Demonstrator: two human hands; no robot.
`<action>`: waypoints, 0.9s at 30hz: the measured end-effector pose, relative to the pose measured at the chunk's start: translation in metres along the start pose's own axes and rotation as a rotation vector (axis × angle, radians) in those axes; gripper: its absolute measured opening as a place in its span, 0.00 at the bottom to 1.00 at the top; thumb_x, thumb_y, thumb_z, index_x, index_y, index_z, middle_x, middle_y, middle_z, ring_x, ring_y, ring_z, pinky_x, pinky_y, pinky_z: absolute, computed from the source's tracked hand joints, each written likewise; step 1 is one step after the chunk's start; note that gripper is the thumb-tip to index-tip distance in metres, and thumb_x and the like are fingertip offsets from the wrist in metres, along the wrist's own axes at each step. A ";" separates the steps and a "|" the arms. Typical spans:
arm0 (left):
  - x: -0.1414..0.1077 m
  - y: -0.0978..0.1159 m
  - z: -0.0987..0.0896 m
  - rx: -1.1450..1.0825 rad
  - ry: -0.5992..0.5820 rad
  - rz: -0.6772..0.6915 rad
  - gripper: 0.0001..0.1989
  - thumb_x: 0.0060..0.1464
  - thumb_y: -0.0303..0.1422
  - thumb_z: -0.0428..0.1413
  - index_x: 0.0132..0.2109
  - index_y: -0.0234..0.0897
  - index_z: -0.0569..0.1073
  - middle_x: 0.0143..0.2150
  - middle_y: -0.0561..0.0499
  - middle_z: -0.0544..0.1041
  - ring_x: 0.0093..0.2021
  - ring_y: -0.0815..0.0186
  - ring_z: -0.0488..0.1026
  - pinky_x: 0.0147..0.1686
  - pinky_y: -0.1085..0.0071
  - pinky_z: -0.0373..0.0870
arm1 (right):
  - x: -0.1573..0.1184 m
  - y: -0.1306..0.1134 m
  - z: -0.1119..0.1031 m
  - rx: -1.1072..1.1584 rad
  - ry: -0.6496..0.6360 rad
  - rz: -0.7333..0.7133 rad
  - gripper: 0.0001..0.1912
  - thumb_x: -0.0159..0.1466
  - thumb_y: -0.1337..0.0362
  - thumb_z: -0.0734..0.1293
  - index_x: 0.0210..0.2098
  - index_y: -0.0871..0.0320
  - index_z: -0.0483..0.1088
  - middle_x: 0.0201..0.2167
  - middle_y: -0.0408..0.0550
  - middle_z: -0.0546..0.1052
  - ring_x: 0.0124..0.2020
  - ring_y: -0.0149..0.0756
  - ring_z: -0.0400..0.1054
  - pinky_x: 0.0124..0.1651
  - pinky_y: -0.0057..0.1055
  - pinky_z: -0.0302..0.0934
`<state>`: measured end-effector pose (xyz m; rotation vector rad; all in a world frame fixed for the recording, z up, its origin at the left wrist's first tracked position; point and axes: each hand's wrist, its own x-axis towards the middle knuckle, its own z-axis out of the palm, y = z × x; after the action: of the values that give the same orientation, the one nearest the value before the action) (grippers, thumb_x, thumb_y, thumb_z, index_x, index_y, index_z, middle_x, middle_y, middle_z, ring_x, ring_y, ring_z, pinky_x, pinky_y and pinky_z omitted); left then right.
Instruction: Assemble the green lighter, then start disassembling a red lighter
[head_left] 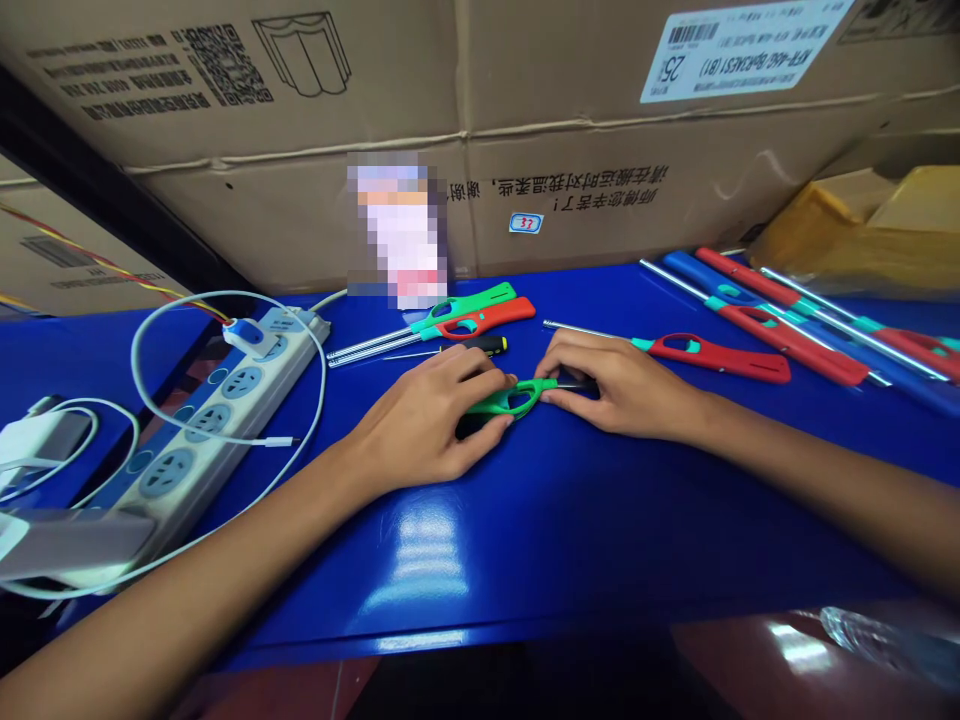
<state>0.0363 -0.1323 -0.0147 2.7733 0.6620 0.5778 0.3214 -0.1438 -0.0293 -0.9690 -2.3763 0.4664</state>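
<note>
Between my two hands is a green long-nosed gas lighter (521, 398), low over the blue table. My left hand (435, 415) is closed around its handle, and much of that handle is hidden under the fingers. My right hand (611, 385) pinches the other end, by the trigger loop, where a dark tube shows beneath the fingers. Just behind my left hand lies a screwdriver (491, 345) with a black and yellow handle. A red gas lighter (731, 358) rests behind my right hand, its metal nozzle pointing left.
Green (480, 300) and red lighters (499, 315) lie together behind the screwdriver. Several red and blue ones (795, 340) are piled at right. A power strip (232, 400) with a looping white cable (322, 420) stands left. Cardboard boxes (562, 180) wall off the back, beside a blurred upright object (405, 230).
</note>
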 end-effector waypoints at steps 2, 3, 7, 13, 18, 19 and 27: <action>0.000 0.004 -0.001 -0.021 -0.011 -0.050 0.15 0.70 0.37 0.56 0.58 0.36 0.77 0.51 0.42 0.77 0.54 0.52 0.76 0.55 0.55 0.76 | 0.000 -0.001 0.000 -0.004 -0.006 0.002 0.04 0.72 0.65 0.71 0.47 0.55 0.76 0.41 0.48 0.77 0.38 0.39 0.70 0.42 0.36 0.62; 0.000 0.006 -0.002 -0.030 -0.013 -0.076 0.15 0.70 0.37 0.56 0.58 0.36 0.77 0.51 0.42 0.77 0.54 0.53 0.76 0.55 0.55 0.76 | 0.000 -0.001 0.000 -0.005 -0.008 0.000 0.05 0.72 0.65 0.70 0.47 0.55 0.76 0.41 0.48 0.77 0.38 0.39 0.70 0.42 0.36 0.63; 0.000 0.011 -0.001 -0.057 0.006 -0.153 0.13 0.69 0.36 0.58 0.56 0.37 0.78 0.52 0.43 0.77 0.54 0.53 0.76 0.56 0.54 0.75 | 0.001 -0.001 -0.003 0.015 -0.023 -0.020 0.07 0.72 0.63 0.71 0.49 0.56 0.76 0.42 0.49 0.77 0.42 0.40 0.71 0.45 0.36 0.64; -0.001 0.017 0.003 -0.038 0.027 -0.198 0.14 0.67 0.37 0.58 0.55 0.36 0.77 0.50 0.43 0.77 0.52 0.53 0.76 0.54 0.53 0.74 | 0.003 0.009 -0.009 0.063 -0.071 -0.067 0.09 0.75 0.59 0.70 0.49 0.56 0.79 0.42 0.49 0.79 0.43 0.40 0.74 0.47 0.36 0.65; 0.001 0.024 0.004 -0.022 0.042 -0.222 0.12 0.66 0.36 0.57 0.53 0.35 0.76 0.51 0.43 0.78 0.51 0.53 0.75 0.53 0.53 0.73 | 0.004 0.016 -0.010 0.090 -0.062 -0.089 0.13 0.72 0.58 0.74 0.53 0.57 0.80 0.39 0.47 0.79 0.38 0.37 0.73 0.43 0.33 0.64; 0.001 0.025 0.004 -0.024 0.039 -0.228 0.12 0.66 0.36 0.57 0.52 0.35 0.76 0.50 0.43 0.78 0.50 0.53 0.75 0.52 0.53 0.74 | 0.004 0.015 -0.010 0.095 -0.065 -0.096 0.13 0.72 0.58 0.74 0.53 0.57 0.80 0.40 0.47 0.79 0.38 0.37 0.73 0.43 0.33 0.64; 0.003 0.029 0.001 -0.068 -0.006 -0.313 0.12 0.65 0.35 0.58 0.52 0.36 0.76 0.50 0.45 0.79 0.49 0.54 0.74 0.52 0.54 0.72 | 0.006 0.000 -0.007 0.034 -0.069 -0.040 0.09 0.72 0.58 0.73 0.47 0.57 0.78 0.41 0.48 0.80 0.38 0.37 0.70 0.42 0.34 0.61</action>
<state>0.0506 -0.1565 -0.0053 2.5350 1.0290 0.5132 0.3217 -0.1385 -0.0212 -0.9019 -2.4360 0.5310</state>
